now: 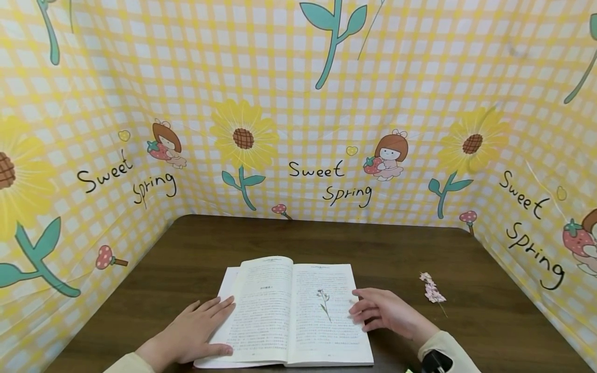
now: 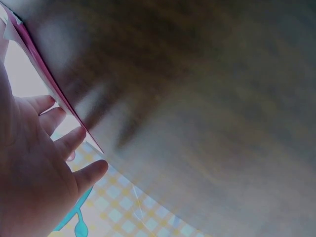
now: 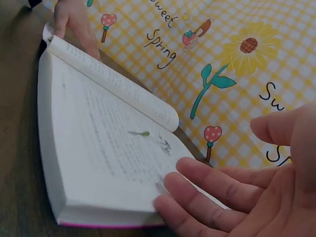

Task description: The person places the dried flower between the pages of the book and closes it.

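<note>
Bk [image 1: 261,324] btwn hands [image 1: 196,329] [image 1: 386,312], sprig [image 1: 323,307] atop, R touch unclear

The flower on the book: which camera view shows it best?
The head view: the flower shows whole and sharper, from above. The right wrist view shows it slanted and blurrier; the left wrist, not at all.

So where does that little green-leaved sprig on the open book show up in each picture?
Head: the sprig is low, just right of centre, on the right-hand page.
Left wrist: not in it.
Right wrist: the sprig is just below centre.
Shared landmark: the yellow-checked cloth, seen in all three.
</note>
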The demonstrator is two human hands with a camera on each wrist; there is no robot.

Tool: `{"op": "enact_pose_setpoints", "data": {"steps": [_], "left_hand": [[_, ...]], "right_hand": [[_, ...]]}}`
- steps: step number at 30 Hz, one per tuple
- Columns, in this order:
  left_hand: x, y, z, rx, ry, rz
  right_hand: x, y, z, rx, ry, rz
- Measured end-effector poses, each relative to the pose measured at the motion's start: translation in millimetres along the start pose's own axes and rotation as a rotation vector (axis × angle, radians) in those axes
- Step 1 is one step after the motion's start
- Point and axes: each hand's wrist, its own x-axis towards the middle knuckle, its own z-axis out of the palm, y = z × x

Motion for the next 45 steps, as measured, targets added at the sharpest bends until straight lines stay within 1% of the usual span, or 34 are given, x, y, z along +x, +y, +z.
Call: {"op": "enact_pose_setpoints", "data": {"steps": [7,12,20,25,29,33,37,41,43,45], "left_hand": [[0.2,0.5,-0.3,0.005,-0.008,-0.005],[0.0,0.9,-1.0,0.001,-0.01,-0.005],[0.6,-0.2,1.1,0.02,0.004,0.0],[0.7,-0.9,2.5,0.032,0.018,0.003],[0.3,-1.0,2.9,0.032,0.015,0.003],[0.0,-0.6,2.6,0.02,0.002,-0.001],[-0.3,0.1,2.1,0.013,-0.003,-0.003],[-0.1,0.1,2.0,0.021,0.006,-0.003],[0.1,0.0,2.1,0.023,0.008,-0.003],[0.2,0.0,2.2,0.018,0.004,-0.006]], "right_hand": [[-5.7,8.1,-3.8,0.008,0.082,-0.014],[-7.1,13.2,-3.3,0.021,0.113,-0.002],[-6.7,14.8,-2.3,0.017,0.114,0.02],[-6.9,14.5,-2.0,0.019,0.11,0.016],[-7.7,14.8,-1.2,0.013,0.105,0.007],[-9.0,16.3,-0.1,-0.022,0.108,-0.018],[-8.1,23.6,-5.3,-0.096,0.105,-0.091],[-6.7,25.7,-7.2,-0.164,0.152,-0.158],[-6.8,23.9,-4.5,-0.186,0.178,-0.179],[-5.2,24.8,-4.1,-0.188,0.178,-0.202]]}}
